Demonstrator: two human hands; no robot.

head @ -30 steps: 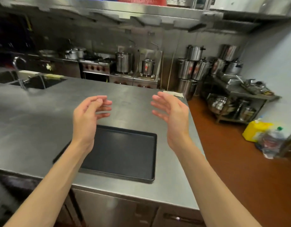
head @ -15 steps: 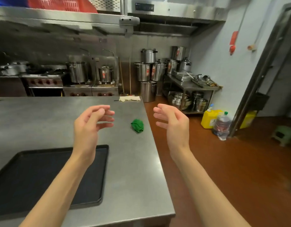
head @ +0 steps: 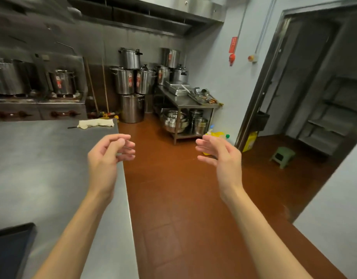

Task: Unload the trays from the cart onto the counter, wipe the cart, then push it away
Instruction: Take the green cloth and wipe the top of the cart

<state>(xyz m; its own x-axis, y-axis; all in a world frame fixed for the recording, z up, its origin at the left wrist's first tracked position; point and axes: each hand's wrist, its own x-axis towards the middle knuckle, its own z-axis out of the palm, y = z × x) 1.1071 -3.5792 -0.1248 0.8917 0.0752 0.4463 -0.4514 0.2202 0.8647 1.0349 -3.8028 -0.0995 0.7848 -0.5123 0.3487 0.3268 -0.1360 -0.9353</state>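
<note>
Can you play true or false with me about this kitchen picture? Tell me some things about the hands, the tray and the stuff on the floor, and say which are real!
1. Both hands are holding nothing. True: the left hand and right hand are raised with nothing in them.
2. A dark tray lies on the counter. True.
3. The cart is parked right in front of the person. False: no cart shows in this view.
4. A green stool stands on the floor. True.
5. The pale cloth is in the right hand. False: it lies at the counter's far edge.
</note>
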